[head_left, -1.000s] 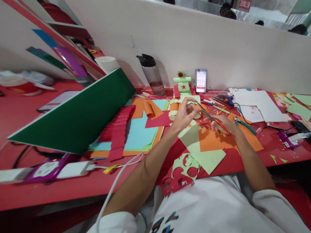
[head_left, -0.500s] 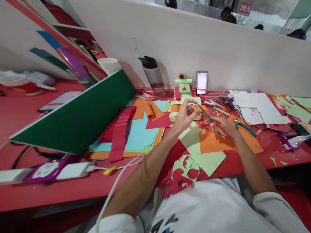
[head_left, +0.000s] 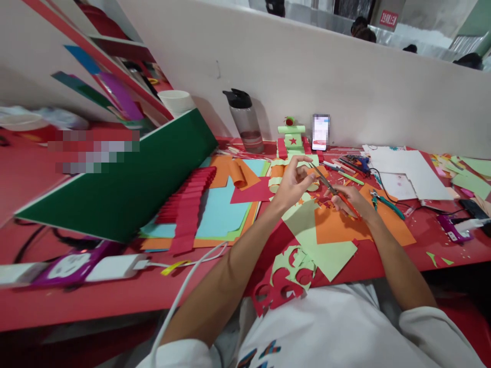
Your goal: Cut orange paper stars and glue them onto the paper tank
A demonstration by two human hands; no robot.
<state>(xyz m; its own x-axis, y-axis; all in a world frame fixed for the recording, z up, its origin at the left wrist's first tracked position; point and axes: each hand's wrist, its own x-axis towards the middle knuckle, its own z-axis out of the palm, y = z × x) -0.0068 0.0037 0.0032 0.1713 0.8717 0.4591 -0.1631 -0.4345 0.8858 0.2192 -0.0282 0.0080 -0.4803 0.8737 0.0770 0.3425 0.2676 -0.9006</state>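
Observation:
My right hand (head_left: 344,198) grips a pair of scissors (head_left: 325,180) by their orange handles, the blades aimed up and left. Close to the blade tips is my left hand (head_left: 294,180), its thumb and fingers bent toward each other; what they pinch is too small to make out. Beneath both hands lie small cut stars (head_left: 300,202), a pale green sheet (head_left: 333,254) and an orange sheet (head_left: 339,227). Just behind stands a green and red paper model (head_left: 293,141) with a red star on its front.
A dark green board (head_left: 123,189) leans at left beside pleated red paper (head_left: 190,204). A bottle (head_left: 245,122) and a phone (head_left: 321,132) stand against the wall. Pliers (head_left: 387,203) lie right of my right hand. Cut-out scraps (head_left: 293,266) hang at the table's front edge.
The scissors and both hands stay almost in place, the blades shifting only slightly. The whole view has moved a little.

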